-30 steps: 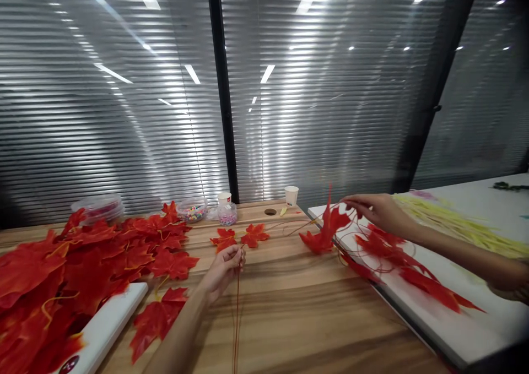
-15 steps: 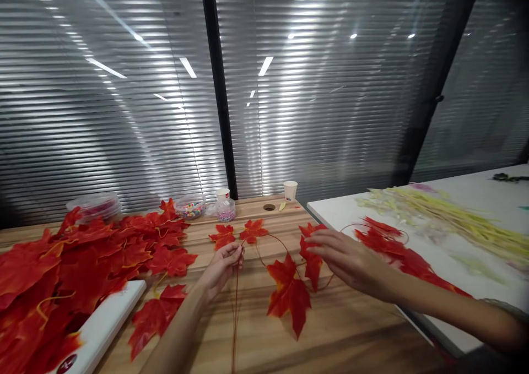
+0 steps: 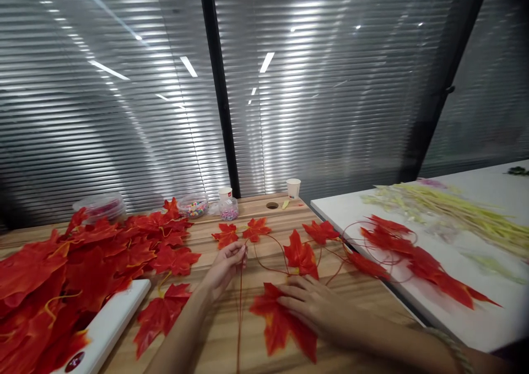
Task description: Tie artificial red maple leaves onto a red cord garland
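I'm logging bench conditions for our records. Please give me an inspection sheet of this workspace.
Surface: wood-grain table with a round hole near the back edge; white tabletop at right.
Job's things: thin reddish cord; red leaf under the right hand; more red leaves strung out toward the white tabletop.
Clutter: leaf heap at left, partly over a white slab; clear tubs of small coloured pieces and paper cups at the back; yellow strips on the white tabletop.
Hands: left hand pinches the cord; right hand lies over the leaf, its grip hidden.
Cables: nothing seen.
Surroundings: slatted blinds behind, with dark uprights.
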`<state>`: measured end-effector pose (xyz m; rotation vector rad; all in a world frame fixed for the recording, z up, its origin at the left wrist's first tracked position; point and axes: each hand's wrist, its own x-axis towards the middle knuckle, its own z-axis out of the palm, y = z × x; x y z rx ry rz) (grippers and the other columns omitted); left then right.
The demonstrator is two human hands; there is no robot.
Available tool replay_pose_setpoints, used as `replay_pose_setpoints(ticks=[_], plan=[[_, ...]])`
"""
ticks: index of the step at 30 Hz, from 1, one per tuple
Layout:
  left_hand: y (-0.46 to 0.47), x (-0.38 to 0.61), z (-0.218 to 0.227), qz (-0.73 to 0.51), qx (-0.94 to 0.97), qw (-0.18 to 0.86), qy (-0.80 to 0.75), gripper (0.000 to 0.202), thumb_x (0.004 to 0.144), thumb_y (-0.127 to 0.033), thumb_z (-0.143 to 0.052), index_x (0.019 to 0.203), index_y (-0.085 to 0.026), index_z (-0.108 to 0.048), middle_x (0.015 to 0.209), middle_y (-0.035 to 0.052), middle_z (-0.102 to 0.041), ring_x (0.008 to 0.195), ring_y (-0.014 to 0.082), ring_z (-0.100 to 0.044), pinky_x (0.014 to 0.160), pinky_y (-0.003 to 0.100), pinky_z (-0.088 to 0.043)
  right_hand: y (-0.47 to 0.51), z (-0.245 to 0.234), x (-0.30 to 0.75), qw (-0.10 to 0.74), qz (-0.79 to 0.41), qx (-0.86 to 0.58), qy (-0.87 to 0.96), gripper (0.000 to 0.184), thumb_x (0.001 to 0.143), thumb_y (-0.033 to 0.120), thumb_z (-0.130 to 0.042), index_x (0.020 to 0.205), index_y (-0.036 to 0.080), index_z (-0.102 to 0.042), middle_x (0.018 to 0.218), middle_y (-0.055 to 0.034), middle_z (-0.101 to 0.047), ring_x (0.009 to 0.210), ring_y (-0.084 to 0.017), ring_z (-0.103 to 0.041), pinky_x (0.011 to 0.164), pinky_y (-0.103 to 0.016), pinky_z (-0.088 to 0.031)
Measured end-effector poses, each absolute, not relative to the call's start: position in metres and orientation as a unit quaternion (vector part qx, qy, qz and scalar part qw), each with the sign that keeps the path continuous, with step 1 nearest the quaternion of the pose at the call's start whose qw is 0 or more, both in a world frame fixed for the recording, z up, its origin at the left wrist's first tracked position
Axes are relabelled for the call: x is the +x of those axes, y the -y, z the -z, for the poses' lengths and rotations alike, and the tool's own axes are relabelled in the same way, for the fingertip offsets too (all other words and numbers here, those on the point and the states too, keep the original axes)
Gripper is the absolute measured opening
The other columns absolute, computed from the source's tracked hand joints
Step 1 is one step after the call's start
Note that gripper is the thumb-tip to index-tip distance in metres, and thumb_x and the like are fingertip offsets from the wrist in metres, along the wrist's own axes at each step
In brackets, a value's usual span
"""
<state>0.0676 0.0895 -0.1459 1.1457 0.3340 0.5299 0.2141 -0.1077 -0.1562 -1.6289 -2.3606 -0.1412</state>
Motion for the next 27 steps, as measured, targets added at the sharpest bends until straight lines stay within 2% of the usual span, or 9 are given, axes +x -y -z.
replay_pose_setpoints(ticks=[5, 11, 16, 18, 20, 23, 27], plan=[[-0.091, 0.069, 0.147, -0.281, 0.522, 0.788, -0.168, 0.017, 0.066, -0.022, -0.070, 0.077, -0.015, -0.059, 0.065, -0.0016, -0.050, 0.057, 0.0077, -0.045, 0.055, 0.020, -0.035, 0.115, 0.156, 0.222, 0.128, 0.042, -0.521, 0.843, 0.032, 0.087, 0.014, -0.040, 0.116, 0.020, -0.050, 0.119, -0.0062, -0.054, 0.111, -0.023, -0.045, 0.091, -0.040, -0.039], [-0.093, 0.070, 0.144, -0.315, 0.503, 0.783, -0.188, 0.020, 0.064, -0.024, -0.071, 0.074, -0.014, -0.057, 0.062, -0.0030, -0.048, 0.054, 0.0063, -0.044, 0.053, 0.019, -0.034, 0.124, 0.158, 0.225, 0.159, 0.051, -0.468, 0.868, 0.026, 0.088, 0.011, -0.035, 0.102, 0.014, -0.057, 0.108, -0.0084, -0.061, 0.108, -0.020, -0.049, 0.092, -0.037, -0.040], [-0.092, 0.070, 0.145, -0.293, 0.511, 0.786, -0.188, 0.018, 0.066, -0.023, -0.070, 0.076, -0.014, -0.057, 0.065, -0.0020, -0.048, 0.056, 0.0064, -0.045, 0.054, 0.018, -0.035, 0.132, 0.148, 0.231, 0.120, 0.083, -0.483, 0.863, 0.028, 0.088, 0.013, -0.036, 0.110, 0.015, -0.053, 0.122, -0.0104, -0.051, 0.109, -0.022, -0.048, 0.091, -0.039, -0.040], [-0.092, 0.070, 0.147, -0.280, 0.515, 0.790, -0.179, 0.016, 0.067, -0.023, -0.069, 0.076, -0.014, -0.058, 0.067, -0.0015, -0.049, 0.057, 0.0065, -0.045, 0.054, 0.018, -0.035, 0.131, 0.145, 0.235, 0.129, 0.098, -0.501, 0.850, 0.030, 0.087, 0.014, -0.037, 0.114, 0.014, -0.049, 0.123, -0.0124, -0.050, 0.108, -0.022, -0.048, 0.090, -0.038, -0.041], [-0.092, 0.070, 0.149, -0.275, 0.518, 0.792, -0.170, 0.015, 0.068, -0.022, -0.068, 0.076, -0.014, -0.059, 0.069, -0.0011, -0.049, 0.058, 0.0062, -0.045, 0.056, 0.018, -0.036, 0.124, 0.143, 0.238, 0.161, 0.106, -0.529, 0.827, 0.030, 0.086, 0.012, -0.036, 0.113, 0.013, -0.050, 0.116, -0.0131, -0.054, 0.104, -0.022, -0.050, 0.087, -0.037, -0.042], [-0.091, 0.070, 0.150, -0.271, 0.521, 0.792, -0.165, 0.014, 0.069, -0.022, -0.067, 0.075, -0.014, -0.058, 0.068, -0.0014, -0.049, 0.058, 0.0063, -0.044, 0.056, 0.018, -0.036, 0.107, 0.143, 0.242, 0.206, 0.103, -0.606, 0.762, 0.027, 0.084, 0.006, -0.034, 0.100, 0.014, -0.055, 0.100, -0.0108, -0.060, 0.094, -0.021, -0.053, 0.081, -0.035, -0.043], [-0.091, 0.070, 0.149, -0.271, 0.519, 0.793, -0.167, 0.017, 0.066, -0.022, -0.070, 0.074, -0.014, -0.058, 0.065, -0.0017, -0.049, 0.057, 0.0067, -0.044, 0.056, 0.018, -0.036, 0.084, 0.140, 0.245, 0.202, 0.018, -0.696, 0.689, 0.018, 0.080, 0.008, -0.039, 0.088, 0.014, -0.055, 0.089, -0.0090, -0.059, 0.081, -0.019, -0.054, 0.071, -0.030, -0.042]])
